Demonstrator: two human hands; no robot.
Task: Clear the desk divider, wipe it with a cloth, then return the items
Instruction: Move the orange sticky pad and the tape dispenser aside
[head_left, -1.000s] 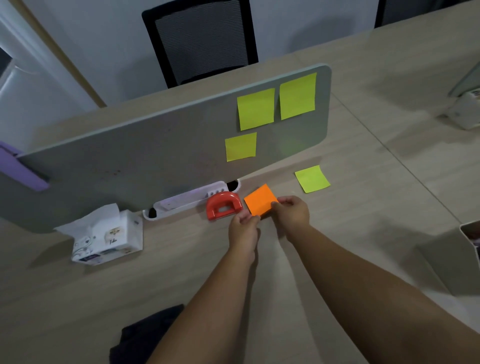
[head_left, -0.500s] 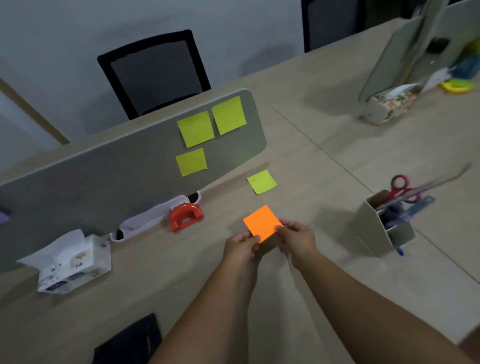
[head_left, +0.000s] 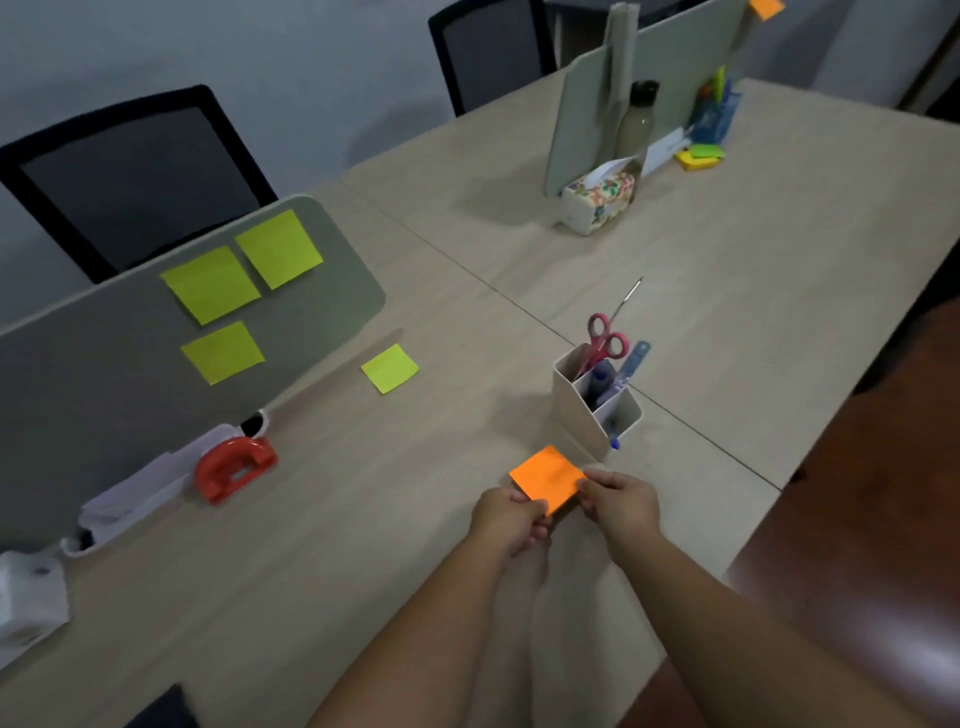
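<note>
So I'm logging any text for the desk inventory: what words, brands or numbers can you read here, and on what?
None can be read.
White tissue pack: print too blurred.
Floral tissue box: pattern only, no legible words.
Orange sticky pad, yellow notes: blank as far as visible.

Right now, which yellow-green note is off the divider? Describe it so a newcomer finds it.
Start at the grey desk divider on the left, carrying three yellow-green notes. Just past its rounded right end, one loose yellow-green sticky note lies flat on the desk. It alone is off the panel, and unlike the orange note, nobody holds it.
</note>
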